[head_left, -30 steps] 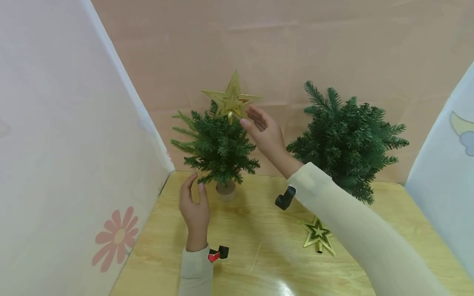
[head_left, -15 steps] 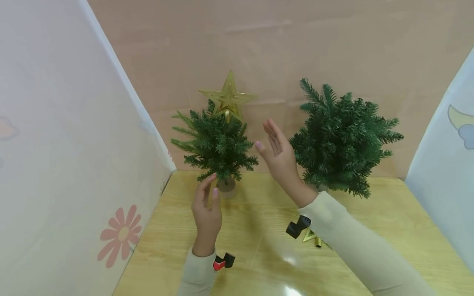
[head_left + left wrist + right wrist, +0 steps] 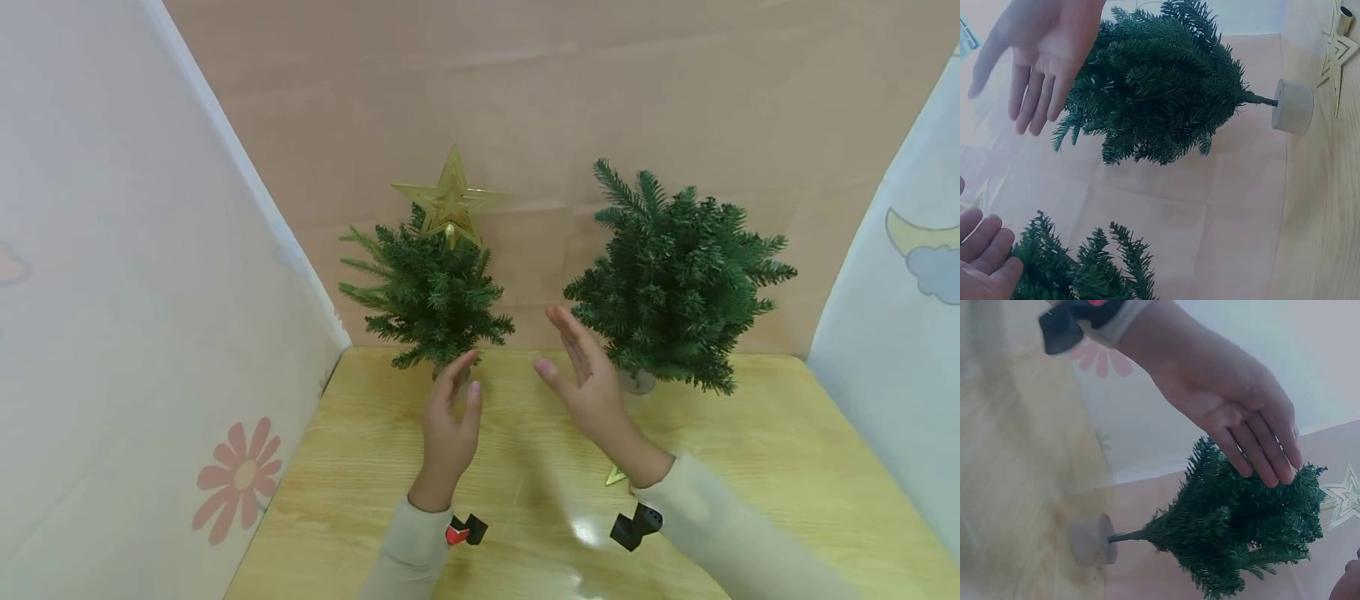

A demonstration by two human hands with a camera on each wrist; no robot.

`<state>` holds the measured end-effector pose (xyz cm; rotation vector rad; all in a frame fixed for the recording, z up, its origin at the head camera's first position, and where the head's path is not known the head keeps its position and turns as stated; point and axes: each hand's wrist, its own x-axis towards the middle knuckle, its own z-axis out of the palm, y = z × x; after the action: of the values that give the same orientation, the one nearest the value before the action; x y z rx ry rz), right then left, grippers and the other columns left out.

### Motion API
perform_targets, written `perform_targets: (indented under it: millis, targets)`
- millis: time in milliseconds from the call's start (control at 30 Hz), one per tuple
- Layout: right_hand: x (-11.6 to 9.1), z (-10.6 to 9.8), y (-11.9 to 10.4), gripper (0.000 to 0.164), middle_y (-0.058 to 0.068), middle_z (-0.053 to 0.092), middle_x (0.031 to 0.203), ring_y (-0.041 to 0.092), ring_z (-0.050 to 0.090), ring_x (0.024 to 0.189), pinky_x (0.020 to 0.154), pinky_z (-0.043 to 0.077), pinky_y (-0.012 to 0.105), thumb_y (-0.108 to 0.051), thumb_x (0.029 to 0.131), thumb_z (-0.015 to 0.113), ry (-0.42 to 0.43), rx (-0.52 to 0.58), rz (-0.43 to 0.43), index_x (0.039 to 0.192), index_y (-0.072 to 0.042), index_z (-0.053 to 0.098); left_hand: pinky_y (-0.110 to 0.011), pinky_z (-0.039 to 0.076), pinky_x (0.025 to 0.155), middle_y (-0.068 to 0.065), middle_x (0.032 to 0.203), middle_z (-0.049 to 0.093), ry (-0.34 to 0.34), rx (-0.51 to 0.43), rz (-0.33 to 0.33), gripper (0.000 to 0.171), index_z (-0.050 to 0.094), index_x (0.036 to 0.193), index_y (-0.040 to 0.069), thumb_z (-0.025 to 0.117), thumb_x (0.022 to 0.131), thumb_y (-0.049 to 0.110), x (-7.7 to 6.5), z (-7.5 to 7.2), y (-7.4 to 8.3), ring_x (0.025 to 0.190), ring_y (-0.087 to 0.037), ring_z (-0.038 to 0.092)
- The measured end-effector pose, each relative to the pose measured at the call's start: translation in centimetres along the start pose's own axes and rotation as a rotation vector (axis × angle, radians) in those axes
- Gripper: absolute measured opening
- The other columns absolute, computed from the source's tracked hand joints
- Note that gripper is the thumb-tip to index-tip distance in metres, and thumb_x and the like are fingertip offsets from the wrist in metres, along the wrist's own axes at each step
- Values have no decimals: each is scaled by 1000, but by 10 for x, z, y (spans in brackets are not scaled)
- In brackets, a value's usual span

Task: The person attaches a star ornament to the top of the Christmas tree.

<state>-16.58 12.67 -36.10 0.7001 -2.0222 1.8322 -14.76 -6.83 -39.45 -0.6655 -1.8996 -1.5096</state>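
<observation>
A gold star topper (image 3: 452, 200) stands at the tip of the small green artificial Christmas tree (image 3: 435, 300) on the left; the right wrist view also shows this star (image 3: 1342, 499). My left hand (image 3: 450, 437) hovers in front of that tree's base, fingers relaxed, holding nothing. Off to its right, my right hand (image 3: 592, 400) is raised with fingers extended, in front of the fuller second tree (image 3: 675, 292) and apart from it. Beneath my right wrist lies another gold star (image 3: 616, 476), mostly hidden in the head view; the left wrist view shows more of this star (image 3: 1340, 53).
Both trees stand on round pale bases, such as the right one's base (image 3: 1294, 107), at the back of the wooden table (image 3: 375, 467). A pinkish cloth (image 3: 547, 100) hangs behind. A printed white cloth (image 3: 150, 333) borders the left side.
My right hand has drawn away from the star on the left tree, moving down and right, and the star stays up there. My left hand has shifted right. The table star is now more covered.
</observation>
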Motion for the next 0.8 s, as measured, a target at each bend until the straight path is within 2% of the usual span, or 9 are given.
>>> perform_targets:
  millis: [133,267,433,567,800]
  targets:
    - [-13,-2,9,71,4,36,154,19,28,143,117,22,28,5,91,64,-2,-21,-17,152,-9,30,-46,41,107,-20,133,55,-10,42,-41,36,51,132,-8,53,96,-8,1,2,-1,127,-35,48]
    - [-28,-7,16,70,7,36,153,21,30,142,116,23,27,5,92,63,-2,-24,-3,152,-8,31,-50,39,107,-20,134,55,-37,71,-104,38,52,135,-3,55,97,-4,-3,5,-2,130,-34,46]
    - [-49,-15,26,69,10,36,153,20,31,142,115,25,25,3,94,62,21,-17,58,153,-15,30,-51,37,109,-19,137,53,-69,56,-195,38,52,137,1,55,99,3,-12,8,-2,132,-30,44]
    - [-67,-21,32,69,11,36,153,20,31,142,114,26,23,2,95,61,46,-17,101,153,-18,30,-52,38,108,-17,137,54,-73,65,-238,38,53,137,0,56,99,5,-22,10,-5,131,-30,46]
    - [-94,-41,44,67,11,37,152,15,33,140,111,28,16,-3,95,62,101,-77,205,153,-18,31,-47,40,107,-1,140,52,-130,61,-237,41,51,141,19,58,100,20,-43,24,-48,130,-20,47]
